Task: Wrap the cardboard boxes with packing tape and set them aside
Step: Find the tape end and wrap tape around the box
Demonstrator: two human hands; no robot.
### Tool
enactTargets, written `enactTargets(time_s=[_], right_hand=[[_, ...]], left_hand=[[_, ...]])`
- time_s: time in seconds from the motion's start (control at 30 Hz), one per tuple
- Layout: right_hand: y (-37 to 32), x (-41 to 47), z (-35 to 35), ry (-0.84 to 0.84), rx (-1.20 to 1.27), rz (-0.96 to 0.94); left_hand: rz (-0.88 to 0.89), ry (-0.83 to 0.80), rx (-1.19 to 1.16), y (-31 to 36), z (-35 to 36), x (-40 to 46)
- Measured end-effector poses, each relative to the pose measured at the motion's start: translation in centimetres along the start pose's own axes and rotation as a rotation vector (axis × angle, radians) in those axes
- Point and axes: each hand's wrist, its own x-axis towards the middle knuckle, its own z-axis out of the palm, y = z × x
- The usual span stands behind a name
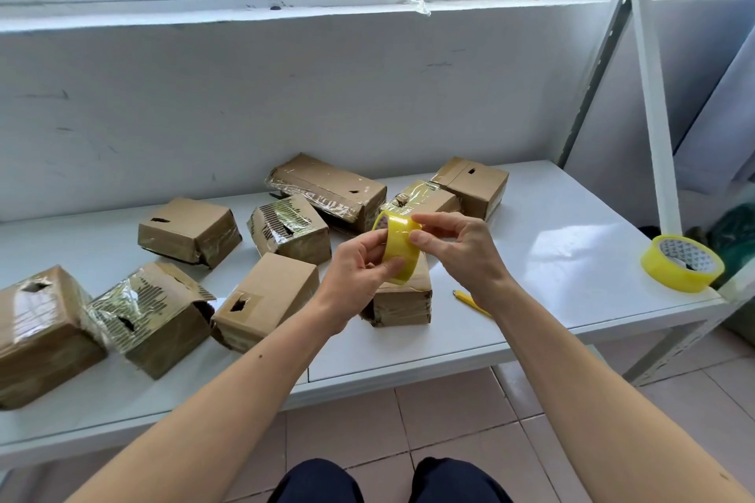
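Both forearms reach forward and meet above the white table (551, 257). The left hand (359, 265) curls around the near side of a yellow tape roll (398, 247), thumb pressed on its band; the right hand (457, 241) pinches the roll's far edge between thumb and forefinger. Just below the fingers stands a taped cardboard box (402, 302); more boxes (188, 231) lie scattered left of and beyond them. A second tape roll (681, 262) sits well right, against a grey wall under a window ledge. The held roll is glossy, translucent yellow.
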Motion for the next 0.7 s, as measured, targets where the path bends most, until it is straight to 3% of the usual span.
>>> enactTargets(time_s=[0.17,0.53,0.7], right_hand=[[0.2,0.7,0.9,-0.003,0.025,-0.045],[-1.1,0.6,0.8,-0.177,0.111,-0.101],[-0.2,0.8,1.2,-0.202,-0.198,-0.262]], left_hand=[[0.050,-0.001,0.072,-0.2,-1.2,-0.2],[0.153,0.049,0.317,-1.6,-3.5,-0.8],[0.144,0.065,0.307,-1.5,-3.6,-0.7]])
